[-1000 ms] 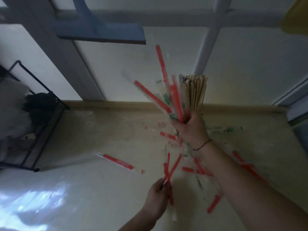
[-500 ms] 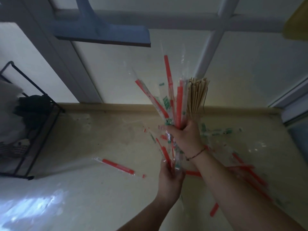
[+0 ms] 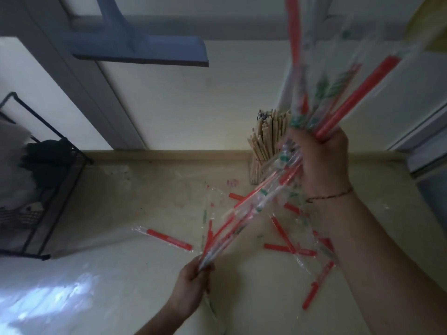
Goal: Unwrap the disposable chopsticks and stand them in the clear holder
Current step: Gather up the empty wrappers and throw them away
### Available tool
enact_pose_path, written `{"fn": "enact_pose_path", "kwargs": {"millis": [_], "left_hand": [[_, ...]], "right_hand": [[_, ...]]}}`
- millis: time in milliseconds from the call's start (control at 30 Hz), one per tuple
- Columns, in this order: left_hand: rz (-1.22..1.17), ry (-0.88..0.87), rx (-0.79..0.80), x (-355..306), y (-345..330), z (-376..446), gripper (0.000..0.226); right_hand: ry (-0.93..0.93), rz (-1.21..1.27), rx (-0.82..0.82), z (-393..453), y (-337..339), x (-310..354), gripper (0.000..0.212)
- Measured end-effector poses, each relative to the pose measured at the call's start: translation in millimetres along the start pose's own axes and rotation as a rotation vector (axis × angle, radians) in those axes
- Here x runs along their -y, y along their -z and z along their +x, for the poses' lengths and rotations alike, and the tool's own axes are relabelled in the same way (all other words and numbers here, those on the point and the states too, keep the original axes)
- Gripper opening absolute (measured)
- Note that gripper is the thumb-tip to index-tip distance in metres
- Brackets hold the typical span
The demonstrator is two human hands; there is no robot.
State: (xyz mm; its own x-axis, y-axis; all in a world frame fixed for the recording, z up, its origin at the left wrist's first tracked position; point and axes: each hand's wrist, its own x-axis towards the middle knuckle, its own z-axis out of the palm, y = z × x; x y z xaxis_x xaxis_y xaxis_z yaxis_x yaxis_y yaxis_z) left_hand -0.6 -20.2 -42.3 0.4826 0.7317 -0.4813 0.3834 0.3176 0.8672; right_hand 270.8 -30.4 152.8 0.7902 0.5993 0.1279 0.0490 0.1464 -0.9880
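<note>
My right hand (image 3: 321, 160) clenches a fan of wrappers (image 3: 321, 93) above it, while my left hand (image 3: 193, 284) pinches their trailing ends below. The film looks light, limp and slippery, so pinch its ends. Bare chopsticks (image 3: 268, 139) stand just behind my right fist.

The right hand (image 3: 321, 163) is raised high on the right, back toward the camera, fingers curled in a fist round a bundle of wrappers (image 3: 314, 93), a thin cord at its wrist. The left hand (image 3: 191, 286) is lower, pinching the wrappers' near ends.
</note>
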Motion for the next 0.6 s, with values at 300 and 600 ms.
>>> {"fn": "enact_pose_path", "kwargs": {"millis": [300,600], "left_hand": [[-0.313,0.248,-0.084,-8.1,15.7,-13.1,0.020],[-0.180,0.301,0.031,-19.4,-45.5,-30.2,0.012]], "right_hand": [[0.045,0.083,-0.069,-17.8,38.2,3.2,0.009],[-0.655,-0.292,-0.009,-137.7,6.8,-129.3,0.017]]}}
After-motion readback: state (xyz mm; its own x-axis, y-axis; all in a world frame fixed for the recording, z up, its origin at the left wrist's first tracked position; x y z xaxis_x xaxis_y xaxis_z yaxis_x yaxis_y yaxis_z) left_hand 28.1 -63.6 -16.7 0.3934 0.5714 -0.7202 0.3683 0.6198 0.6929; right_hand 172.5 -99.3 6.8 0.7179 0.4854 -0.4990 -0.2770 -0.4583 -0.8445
